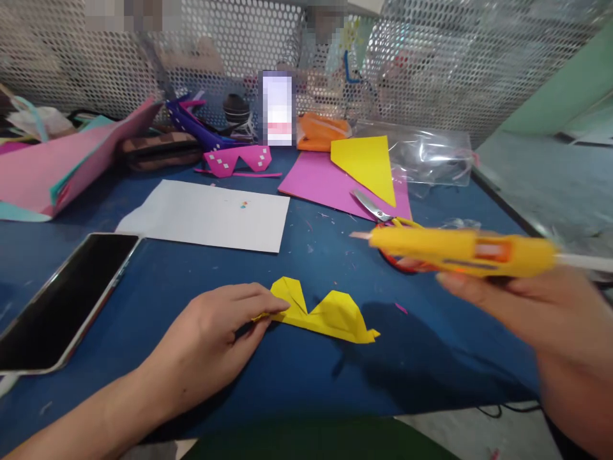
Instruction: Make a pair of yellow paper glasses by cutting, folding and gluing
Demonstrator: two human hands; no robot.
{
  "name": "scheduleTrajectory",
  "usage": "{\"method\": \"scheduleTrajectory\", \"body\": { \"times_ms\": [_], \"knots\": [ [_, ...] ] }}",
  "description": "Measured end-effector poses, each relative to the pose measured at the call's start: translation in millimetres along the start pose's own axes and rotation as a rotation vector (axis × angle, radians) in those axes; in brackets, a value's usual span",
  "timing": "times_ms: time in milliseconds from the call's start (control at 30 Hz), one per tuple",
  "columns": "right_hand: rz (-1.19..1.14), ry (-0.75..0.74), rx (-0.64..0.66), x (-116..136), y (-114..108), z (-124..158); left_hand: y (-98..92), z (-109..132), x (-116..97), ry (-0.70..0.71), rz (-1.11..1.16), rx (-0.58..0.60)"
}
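A folded yellow paper piece (335,316) with two rounded humps lies near the front of the blue table (306,377). My left hand (215,338) pinches its left end between thumb and fingers. Above the table on the right, my right hand (522,306), somewhat blurred, is wrapped round a yellow glue gun (421,248), whose nozzle points left. The gun's tip is up and to the right of the yellow paper, apart from it. Behind the gun lie scissors (371,206) with partly hidden red and yellow handles.
A white sheet (215,217) and a phone (71,300) lie on the left. Farther back are pink glasses-shaped paper (239,160), a purple sheet (311,182), a yellow sheet (368,163), clear plastic (435,153) and a lit phone (278,108) before a perforated screen (230,38).
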State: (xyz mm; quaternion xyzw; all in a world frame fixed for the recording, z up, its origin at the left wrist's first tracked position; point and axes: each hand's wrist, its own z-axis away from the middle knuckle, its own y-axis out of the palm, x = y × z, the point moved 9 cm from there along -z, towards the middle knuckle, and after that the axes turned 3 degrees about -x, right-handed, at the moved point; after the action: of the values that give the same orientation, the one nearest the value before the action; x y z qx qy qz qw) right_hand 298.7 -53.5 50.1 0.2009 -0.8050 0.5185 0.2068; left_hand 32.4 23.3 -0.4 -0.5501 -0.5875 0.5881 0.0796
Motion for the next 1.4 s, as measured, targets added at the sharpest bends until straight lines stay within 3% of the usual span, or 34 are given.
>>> {"method": "scheduleTrajectory", "body": {
  "times_ms": [100, 233, 567, 900, 1400],
  "knots": [
    [-0.182, -0.052, 0.331, 22, 52, -7, 3.6, -1, 0, -0.014, 0.013, 0.018],
    [-0.288, 0.000, 0.522, 22, 84, -2, 15.8, -1, 2, -0.041, 0.024, 0.091],
    [-0.260, -0.173, 0.570, 28, 83, 5, 28.0, -2, -5, 0.028, -0.041, 0.157],
    [-0.295, -0.179, 0.665, 33, 90, 10, 29.7, -3, -7, -0.001, -0.012, 0.156],
    [-0.246, -0.206, 0.589, 37, 87, 8, 29.7, -3, -10, 0.017, -0.075, 0.142]
  ]
}}
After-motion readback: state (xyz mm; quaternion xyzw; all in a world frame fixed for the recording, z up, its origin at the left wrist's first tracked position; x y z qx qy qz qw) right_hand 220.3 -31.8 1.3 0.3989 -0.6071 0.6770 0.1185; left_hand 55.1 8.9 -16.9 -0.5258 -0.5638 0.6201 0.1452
